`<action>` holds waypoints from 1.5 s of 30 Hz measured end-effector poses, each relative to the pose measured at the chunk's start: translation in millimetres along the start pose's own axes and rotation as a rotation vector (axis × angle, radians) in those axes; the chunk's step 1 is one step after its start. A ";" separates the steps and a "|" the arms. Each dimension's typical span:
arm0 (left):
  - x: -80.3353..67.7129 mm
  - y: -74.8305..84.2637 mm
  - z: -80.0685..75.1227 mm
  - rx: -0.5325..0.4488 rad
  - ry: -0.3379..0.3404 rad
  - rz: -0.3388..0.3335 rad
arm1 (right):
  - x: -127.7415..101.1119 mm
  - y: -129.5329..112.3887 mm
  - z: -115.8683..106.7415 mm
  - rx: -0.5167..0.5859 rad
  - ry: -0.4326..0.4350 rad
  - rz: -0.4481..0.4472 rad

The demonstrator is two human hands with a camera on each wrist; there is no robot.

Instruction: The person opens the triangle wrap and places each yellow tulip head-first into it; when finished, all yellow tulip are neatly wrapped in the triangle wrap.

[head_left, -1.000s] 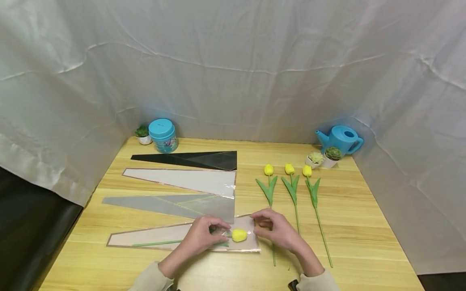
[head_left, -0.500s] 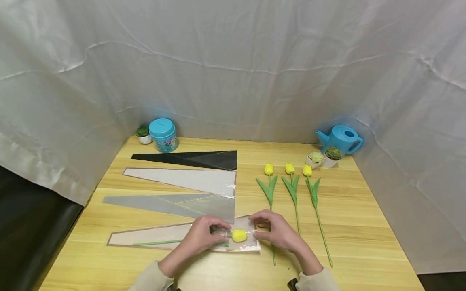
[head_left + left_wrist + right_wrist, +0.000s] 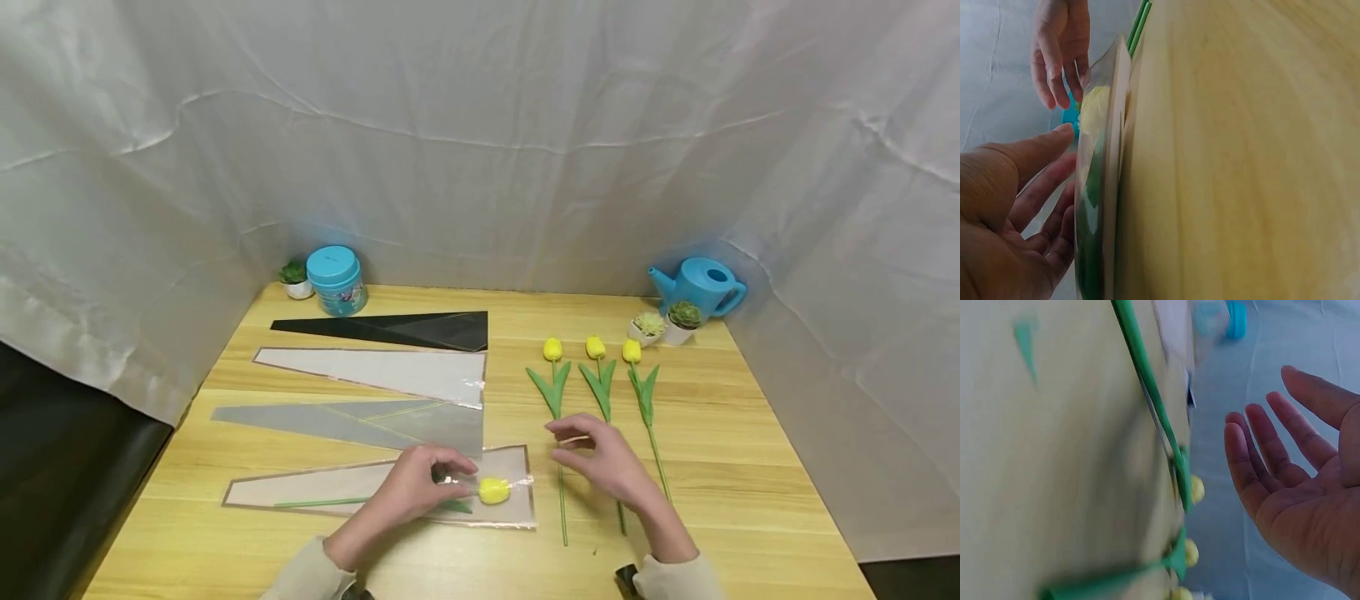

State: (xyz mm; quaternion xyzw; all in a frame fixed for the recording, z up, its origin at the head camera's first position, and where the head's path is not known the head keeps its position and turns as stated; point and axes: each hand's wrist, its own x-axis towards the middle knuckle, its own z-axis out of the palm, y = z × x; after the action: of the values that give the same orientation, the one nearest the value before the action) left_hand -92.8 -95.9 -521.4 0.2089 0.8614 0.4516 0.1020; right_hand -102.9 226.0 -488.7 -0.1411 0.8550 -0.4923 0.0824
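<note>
No legible writing anywhere; patterned label on teal-lidded jar (image 3: 336, 280) at upper left of worktop (image 3: 750, 467), too small to read, contents not discernible.

Clear flower sleeve (image 3: 337, 490) flat at lower centre of head view, holding one yellow tulip (image 3: 493, 490), bloom near the wide open end, green stem running left inside. Left hand (image 3: 420, 487) resting on sleeve just left of the bloom, fingers loosely bent, pressing the film, not clamped round anything. Right hand (image 3: 600, 462) lifted above worktop right of the sleeve, apart from it, fingers relaxed and spread, holding nothing; wrist view confirms open palm (image 3: 1297, 487).

Three more yellow tulips (image 3: 596, 375) lying side by side centre right, blooms pointing to frame top; right hand over their stems. Three other flat sleeves stacked upward in frame: grey (image 3: 352, 421), clear with brown edge (image 3: 390, 372), black (image 3: 405, 328).

Containers: small white pot with succulent (image 3: 295, 277) beside jar; two small potted succulents (image 3: 667, 325) upper right, in front of blue watering can (image 3: 701, 287). White cloth backdrop (image 3: 480, 142) behind.
</note>
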 end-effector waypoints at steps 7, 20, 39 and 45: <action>0.9 2.2 -4.5 -0.018 -0.046 0.001 | -10.2 9.8 -43.5 -0.119 0.200 0.085; 38.8 1.0 -42.9 -0.054 0.063 0.055 | -26.1 42.9 -99.8 -0.199 0.333 0.256; 68.0 -36.4 -20.1 -0.063 0.030 -0.040 | -21.9 79.5 -107.2 -0.205 0.180 0.412; 67.7 -43.8 -19.7 -0.086 0.037 -0.045 | -18.7 82.9 -107.3 -0.181 0.166 0.440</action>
State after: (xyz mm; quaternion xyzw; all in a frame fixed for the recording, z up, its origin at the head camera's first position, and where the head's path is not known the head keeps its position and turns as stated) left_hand -172.1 -101.9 -545.2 0.1766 0.8473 0.4897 0.1049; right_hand -128.5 359.3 -506.5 0.0823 0.9096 -0.3937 0.1040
